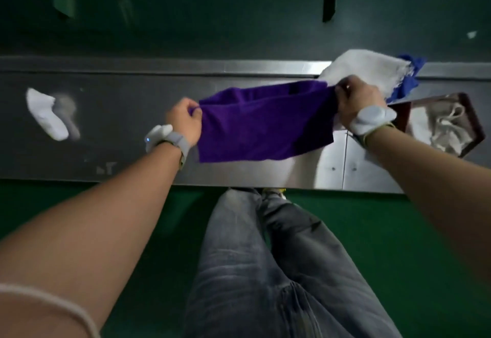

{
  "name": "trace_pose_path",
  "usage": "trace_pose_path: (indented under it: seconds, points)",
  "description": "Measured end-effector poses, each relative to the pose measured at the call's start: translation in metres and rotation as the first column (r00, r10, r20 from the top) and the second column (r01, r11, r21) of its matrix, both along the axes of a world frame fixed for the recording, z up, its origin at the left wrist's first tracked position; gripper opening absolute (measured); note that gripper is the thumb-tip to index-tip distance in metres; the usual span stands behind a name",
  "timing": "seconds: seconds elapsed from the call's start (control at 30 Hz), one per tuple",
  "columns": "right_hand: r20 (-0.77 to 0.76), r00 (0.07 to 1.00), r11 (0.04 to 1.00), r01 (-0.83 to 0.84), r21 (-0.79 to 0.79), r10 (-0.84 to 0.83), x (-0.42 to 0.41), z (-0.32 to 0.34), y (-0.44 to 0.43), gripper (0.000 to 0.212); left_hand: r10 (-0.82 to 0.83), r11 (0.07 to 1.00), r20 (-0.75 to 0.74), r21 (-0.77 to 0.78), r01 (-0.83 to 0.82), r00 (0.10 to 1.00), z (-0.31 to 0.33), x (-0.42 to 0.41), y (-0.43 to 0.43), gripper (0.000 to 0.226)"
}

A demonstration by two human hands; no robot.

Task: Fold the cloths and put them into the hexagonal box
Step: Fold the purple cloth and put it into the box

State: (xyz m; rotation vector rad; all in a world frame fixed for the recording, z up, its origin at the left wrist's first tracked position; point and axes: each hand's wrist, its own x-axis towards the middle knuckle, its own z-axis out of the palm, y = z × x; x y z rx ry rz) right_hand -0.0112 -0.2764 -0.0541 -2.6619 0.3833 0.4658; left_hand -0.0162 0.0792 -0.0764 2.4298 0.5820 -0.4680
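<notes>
Standing in grey jeans (265,271) at bottom centre, a person faces the steel tabletop (119,130). Left grip (184,121) pinches the purple cloth (263,127) by its left edge and right grip (357,101) clutches its right edge. The cloth is stretched between them mid-frame, over the tabletop. Hexagonal box (475,122) at the right edge holds a whitish cloth (441,127). White cloth (366,68) and blue cloth (410,77) are bunched upper right. A white item (46,114) lies far left.

- Purple cloth (263,125): both held corners are hidden inside the fingers of the left hand (184,121) and the right hand (357,101).
- Blue cloth (410,82): mostly covered by the white cloth (369,69).
- Box (477,122): near-left side hidden behind the right wrist, so the outline is incomplete.
- White item (46,114), far left: blurred, possibly a sock.
- Pale speck (471,34), upper right: too small to identify.
</notes>
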Motion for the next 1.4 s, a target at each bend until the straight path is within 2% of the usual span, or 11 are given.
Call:
trace_pose_path:
  seconds: [0.2, 0.27, 0.33, 0.4, 0.5, 0.67, 0.8, 1.0, 1.13, 1.27, 1.4]
  points:
    - [0.14, 0.97, 0.98, 0.196, 0.044, -0.2, -0.004, -0.018, 0.009, 0.03, 0.158, 0.966, 0.261, 0.158, -0.203, 0.952, -0.014, -0.008, -0.005, 0.015]
    - [0.151, 0.944, 0.951, 0.274, 0.144, -0.295, -0.015, -0.02, 0.012, 0.034, 0.172, 0.968, 0.244, 0.135, -0.21, 0.954, -0.017, -0.016, -0.008, 0.017]
    - [0.119, 0.897, 0.897, 0.401, 0.186, -0.425, -0.026, -0.017, 0.014, 0.042, 0.245, 0.964, 0.134, 0.074, -0.257, 0.96, -0.021, -0.019, -0.008, 0.028]
    - [0.056, 0.88, 0.882, 0.467, 0.065, -0.471, -0.043, -0.017, 0.017, 0.039, 0.352, 0.931, -0.004, 0.106, -0.349, 0.936, -0.025, -0.024, -0.006, 0.044]
    - [-0.163, 0.908, 0.923, 0.376, -0.085, -0.385, -0.068, -0.025, 0.021, 0.04, 0.375, 0.923, -0.205, 0.168, -0.345, 0.904, -0.027, -0.043, -0.01, 0.055]
    - [-0.379, 0.793, 0.836, 0.543, 0.082, -0.477, -0.078, -0.048, 0.024, 0.048, 0.368, 0.928, -0.421, 0.221, -0.3, 0.829, -0.032, -0.071, -0.029, 0.076]
    - [-0.45, 0.754, 0.84, 0.543, 0.018, -0.478, -0.073, -0.056, 0.021, 0.044, 0.496, 0.867, -0.551, 0.277, -0.414, 0.671, -0.038, -0.071, -0.03, 0.083]
    - [-0.442, 0.758, 0.816, 0.57, 0.092, -0.48, -0.081, -0.062, 0.014, 0.024, 0.479, 0.818, -0.577, 0.018, -0.575, 0.662, -0.035, -0.084, -0.033, 0.062]
    - [-0.543, 0.658, 0.697, 0.696, 0.174, -0.522, -0.088, -0.044, 0.007, 0.036, 0.644, 0.527, -0.512, -0.243, -0.815, 0.569, -0.016, -0.083, -0.021, 0.026]
    - [-0.445, 0.609, 0.47, 0.792, 0.389, -0.657, -0.059, 0.018, 0.033, 0.015, 0.672, 0.531, -0.349, -0.388, -0.754, 0.653, 0.041, -0.052, 0.007, 0.017]
    - [-0.415, 0.608, 0.308, 0.746, 0.59, -0.677, -0.001, 0.089, 0.083, 0.016, 0.672, 0.582, -0.209, -0.445, -0.681, 0.711, 0.098, 0.002, 0.05, 0.016]
